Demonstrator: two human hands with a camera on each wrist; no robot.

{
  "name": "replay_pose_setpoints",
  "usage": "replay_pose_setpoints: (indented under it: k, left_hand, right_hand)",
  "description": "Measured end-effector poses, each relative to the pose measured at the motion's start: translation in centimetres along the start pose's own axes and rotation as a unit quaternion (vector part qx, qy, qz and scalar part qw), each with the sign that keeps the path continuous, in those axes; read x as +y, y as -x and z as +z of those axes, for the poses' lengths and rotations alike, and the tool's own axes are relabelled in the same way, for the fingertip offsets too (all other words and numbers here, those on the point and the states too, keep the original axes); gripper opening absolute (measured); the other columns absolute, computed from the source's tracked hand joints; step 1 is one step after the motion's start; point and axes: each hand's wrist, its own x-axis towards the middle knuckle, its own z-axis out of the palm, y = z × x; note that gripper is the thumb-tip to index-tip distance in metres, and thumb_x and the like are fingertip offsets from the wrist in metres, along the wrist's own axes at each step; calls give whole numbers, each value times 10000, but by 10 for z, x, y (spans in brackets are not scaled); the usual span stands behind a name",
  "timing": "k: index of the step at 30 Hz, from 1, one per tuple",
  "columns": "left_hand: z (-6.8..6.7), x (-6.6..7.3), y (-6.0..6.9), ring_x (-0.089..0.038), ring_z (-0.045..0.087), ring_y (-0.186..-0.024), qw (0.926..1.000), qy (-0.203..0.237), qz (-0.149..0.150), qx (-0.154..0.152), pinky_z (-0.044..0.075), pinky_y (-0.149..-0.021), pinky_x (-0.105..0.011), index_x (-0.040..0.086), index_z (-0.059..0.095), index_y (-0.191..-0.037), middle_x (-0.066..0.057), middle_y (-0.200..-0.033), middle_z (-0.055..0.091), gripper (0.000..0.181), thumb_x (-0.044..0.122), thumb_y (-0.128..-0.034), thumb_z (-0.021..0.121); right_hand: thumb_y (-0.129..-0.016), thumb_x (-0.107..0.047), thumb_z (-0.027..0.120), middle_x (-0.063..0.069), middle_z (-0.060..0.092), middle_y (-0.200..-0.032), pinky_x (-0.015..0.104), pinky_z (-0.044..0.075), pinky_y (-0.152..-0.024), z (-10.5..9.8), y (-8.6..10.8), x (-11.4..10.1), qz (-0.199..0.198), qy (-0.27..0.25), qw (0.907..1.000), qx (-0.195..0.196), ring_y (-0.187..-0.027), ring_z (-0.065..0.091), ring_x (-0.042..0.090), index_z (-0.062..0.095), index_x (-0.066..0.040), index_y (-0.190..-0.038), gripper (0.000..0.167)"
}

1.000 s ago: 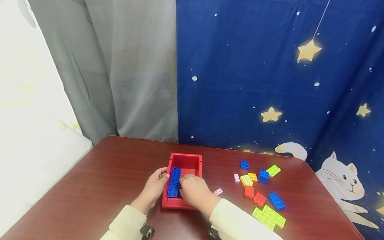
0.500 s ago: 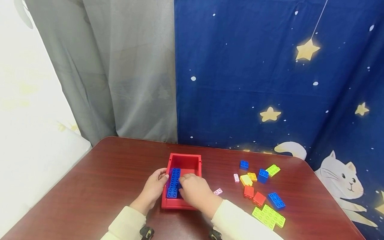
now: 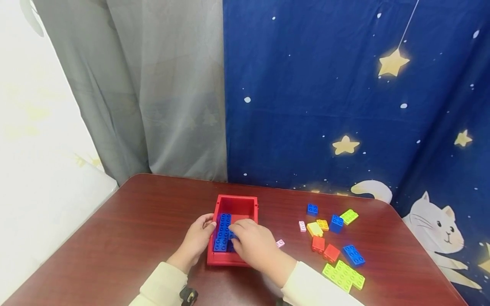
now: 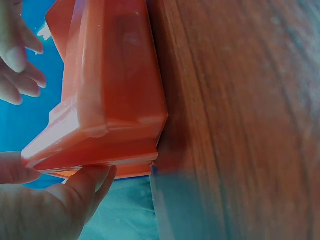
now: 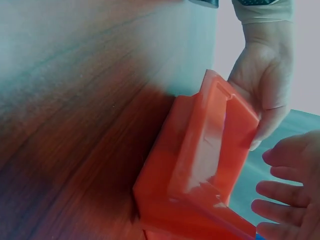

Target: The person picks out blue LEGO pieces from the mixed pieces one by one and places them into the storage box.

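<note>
A red plastic box (image 3: pixel 228 259) stands on the table in the head view. My left hand (image 3: pixel 196 239) grips its left wall, thumb over the rim and fingers outside, as the left wrist view shows on the box wall (image 4: pixel 125 75). Inside, blue building bricks (image 3: pixel 222 233) line the left side, with another blue brick (image 3: pixel 232 245) beside them, partly covered by my right hand (image 3: pixel 255 243). That hand hovers over the box's right side. In the right wrist view its fingers (image 5: pixel 280 211) are spread and loosely bent, holding nothing.
Right of the box lie loose bricks: a pink one (image 3: pixel 280 243) close by, then blue (image 3: pixel 353 255), red (image 3: pixel 318 244), yellow (image 3: pixel 314 229) and lime green (image 3: pixel 343 276) ones. Curtains (image 3: pixel 183 93) hang behind the brown table (image 3: pixel 160 204).
My right hand has drawn back slightly up and to the right, leaving more of a blue brick in the box showing. The left hand has stayed on the box wall.
</note>
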Motion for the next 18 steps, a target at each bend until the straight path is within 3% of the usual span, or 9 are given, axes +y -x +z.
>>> replay_pose_setpoints:
  k: [12, 18]
  left_hand:
    - [1, 0, 0, -418, 544, -1176, 10000, -66, -37, 61, 453, -987, -538, -54, 414, -1386, -282, -1317, 520, 413, 105, -1006, 449]
    - [1, 1, 1, -413, 545, -1172, 10000, -34, -22, 55, 452, -988, -539, -58, 413, -1384, -285, -1318, 517, 410, 99, -1007, 441]
  right_hand:
    - [-821, -234, 756, 10, 643, -1188, 325, 570, -822, -12, 20, 4, -292, -124, 9975, 628, -1106, 600, 157, 648, -165, -1232, 430]
    - [-808, -232, 774, 26, 635, -1215, 322, 557, -859, -15, 27, 7, -258, -236, 9972, 660, -1134, 593, 166, 642, -173, -1242, 457]
